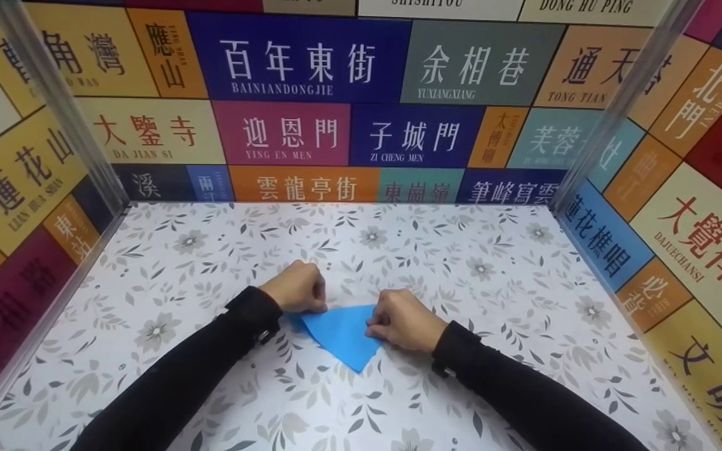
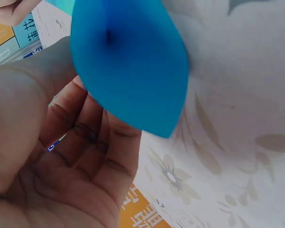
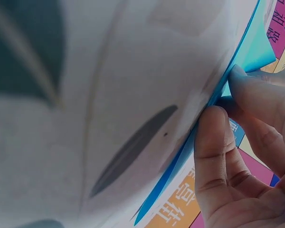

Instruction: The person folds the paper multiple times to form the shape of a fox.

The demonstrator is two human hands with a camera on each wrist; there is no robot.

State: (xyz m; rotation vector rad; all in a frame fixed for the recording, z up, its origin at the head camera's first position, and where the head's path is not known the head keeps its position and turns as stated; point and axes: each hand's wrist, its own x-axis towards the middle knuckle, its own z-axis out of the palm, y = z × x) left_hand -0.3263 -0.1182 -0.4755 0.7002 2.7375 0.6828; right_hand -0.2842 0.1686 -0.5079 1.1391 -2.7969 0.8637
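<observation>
A piece of bright blue paper (image 1: 343,337) lies on the flower-patterned surface, one corner pointing toward the person. My left hand (image 1: 298,288) pinches its upper left part, thumb and bent fingers together at the edge. Seen from the left wrist, the paper (image 2: 142,90) bows outward into a rounded hollow with a pointed tip, and the fingers curl behind it. My right hand (image 1: 406,321) holds the right edge. In the right wrist view its thumb and fingertips (image 3: 211,126) pinch the thin edge of the paper (image 3: 156,192), and part of the sheet sticks up beyond them.
White paper printed with grey flowers and leaves covers the table (image 1: 210,388). A back wall (image 1: 298,56) and two side walls of coloured Chinese place-name panels enclose it. Clear strips (image 1: 624,94) run along the corners. Black sleeves (image 1: 179,376) cover both forearms.
</observation>
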